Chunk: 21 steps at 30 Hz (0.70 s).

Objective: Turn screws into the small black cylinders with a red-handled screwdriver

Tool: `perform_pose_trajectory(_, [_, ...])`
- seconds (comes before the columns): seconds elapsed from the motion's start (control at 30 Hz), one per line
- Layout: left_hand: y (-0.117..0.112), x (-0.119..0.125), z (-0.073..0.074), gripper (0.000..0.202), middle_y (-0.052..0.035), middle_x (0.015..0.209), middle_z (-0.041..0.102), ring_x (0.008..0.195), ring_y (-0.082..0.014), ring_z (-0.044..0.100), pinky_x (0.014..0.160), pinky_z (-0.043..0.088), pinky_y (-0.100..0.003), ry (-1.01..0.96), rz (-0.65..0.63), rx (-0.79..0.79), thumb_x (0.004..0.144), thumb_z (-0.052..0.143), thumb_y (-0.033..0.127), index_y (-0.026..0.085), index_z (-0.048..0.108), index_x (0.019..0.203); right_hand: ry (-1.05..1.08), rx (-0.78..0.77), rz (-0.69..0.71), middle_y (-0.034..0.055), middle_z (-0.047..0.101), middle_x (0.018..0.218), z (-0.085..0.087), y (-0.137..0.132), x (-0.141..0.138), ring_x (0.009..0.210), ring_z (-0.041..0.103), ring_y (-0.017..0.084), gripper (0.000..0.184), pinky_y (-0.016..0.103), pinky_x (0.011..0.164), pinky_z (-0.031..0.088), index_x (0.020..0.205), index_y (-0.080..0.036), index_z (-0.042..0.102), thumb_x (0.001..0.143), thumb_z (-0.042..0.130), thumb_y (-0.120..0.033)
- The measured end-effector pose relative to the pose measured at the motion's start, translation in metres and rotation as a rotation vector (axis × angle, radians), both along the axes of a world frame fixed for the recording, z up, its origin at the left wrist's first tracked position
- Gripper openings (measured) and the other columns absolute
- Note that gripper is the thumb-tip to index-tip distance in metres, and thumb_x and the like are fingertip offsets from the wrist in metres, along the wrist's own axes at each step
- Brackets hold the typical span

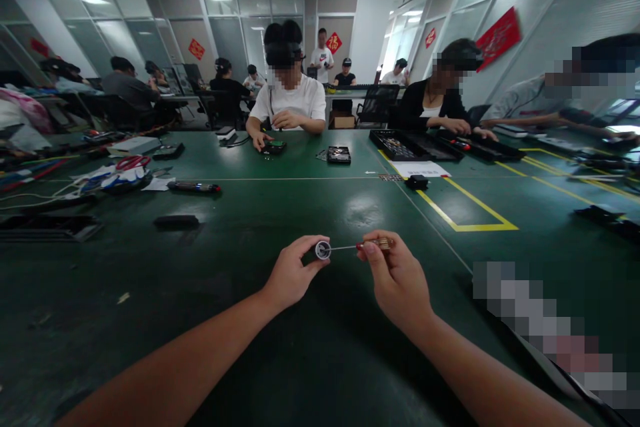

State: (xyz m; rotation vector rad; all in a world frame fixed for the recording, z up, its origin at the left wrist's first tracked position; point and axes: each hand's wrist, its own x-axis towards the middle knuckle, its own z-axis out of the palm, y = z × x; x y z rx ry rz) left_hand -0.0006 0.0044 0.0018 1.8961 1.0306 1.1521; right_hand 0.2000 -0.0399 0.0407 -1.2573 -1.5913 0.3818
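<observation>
My left hand [293, 273] pinches a small round silver part [323, 250] between thumb and fingers, above the dark green table [250, 227]. My right hand [397, 277] is closed on the handle of a small screwdriver [373, 245]. Its thin metal shaft points left and its tip meets the round part. Both hands hover a little above the table surface, close together in the middle of the view.
A black bar [176, 221] and a pen-like tool [194, 187] lie to the left, with cables and scissors [120, 173] beyond. Black trays [415, 145] and a yellow taped outline [465, 207] lie to the right. People sit working across the table, one directly opposite [287, 103].
</observation>
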Motion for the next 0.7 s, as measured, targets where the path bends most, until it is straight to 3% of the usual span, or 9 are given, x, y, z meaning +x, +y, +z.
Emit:
perform_pose_trajectory(0.17, [0.000,-0.003,0.003,0.038,-0.0049,0.116,0.070,0.110,-0.0201,0.065,0.102,0.049,-0.038,0.084,0.000,0.105,0.082,0.074,0.009,0.021,0.069,0.118,-0.017,-0.014,0.001,-0.0016,0.068,0.073,0.002,-0.002,0.000,0.064,0.066,0.017,0.012,0.028,0.060,0.047,0.102,-0.023,0.058,0.101,0.050,-0.033])
perform_pose_trajectory(0.27, [0.002,-0.004,0.000,0.037,-0.0046,0.115,0.071,0.110,-0.0199,0.065,0.101,0.050,-0.037,0.099,0.005,0.105,0.082,0.075,0.010,0.021,0.069,0.118,-0.001,-0.103,0.169,-0.0057,0.060,0.065,0.001,-0.004,0.001,0.056,0.060,0.014,0.012,0.026,0.057,0.045,0.109,-0.025,0.056,0.102,0.048,-0.032])
perform_pose_trajectory(0.37, [0.004,-0.004,-0.003,0.036,-0.0046,0.115,0.071,0.109,-0.0199,0.065,0.101,0.050,-0.037,0.090,0.034,0.112,0.082,0.075,0.011,0.021,0.070,0.117,0.042,-0.140,0.372,-0.0028,0.063,0.077,-0.003,-0.006,0.002,0.071,0.064,0.015,0.013,0.027,0.068,0.049,0.112,-0.026,0.054,0.102,0.050,-0.032])
perform_pose_trajectory(0.43, [0.005,-0.004,-0.003,0.036,-0.0046,0.115,0.071,0.109,-0.0199,0.065,0.101,0.050,-0.037,0.096,0.040,0.109,0.082,0.075,0.011,0.021,0.070,0.117,0.073,-0.118,0.422,-0.0002,0.064,0.086,-0.006,-0.007,0.001,0.078,0.064,0.016,0.017,0.028,0.071,0.049,0.111,-0.025,0.056,0.100,0.054,-0.038])
perform_pose_trajectory(0.6, [0.003,-0.002,-0.001,0.037,-0.0047,0.116,0.071,0.110,-0.0209,0.065,0.100,0.050,-0.038,0.121,0.003,0.080,0.082,0.075,0.011,0.022,0.070,0.117,0.145,-0.091,0.300,-0.0021,0.054,0.065,-0.010,-0.009,-0.001,0.051,0.049,0.013,0.041,0.026,0.050,0.038,0.101,-0.021,0.065,0.106,0.032,-0.046])
perform_pose_trajectory(0.7, [0.003,-0.002,0.000,0.036,-0.0053,0.116,0.071,0.110,-0.0215,0.065,0.101,0.050,-0.040,0.110,0.003,0.073,0.083,0.074,0.013,0.022,0.070,0.118,0.120,-0.120,0.141,-0.0030,0.055,0.063,-0.005,-0.010,-0.002,0.053,0.053,0.014,0.031,0.026,0.050,0.040,0.107,-0.021,0.064,0.104,0.040,-0.041])
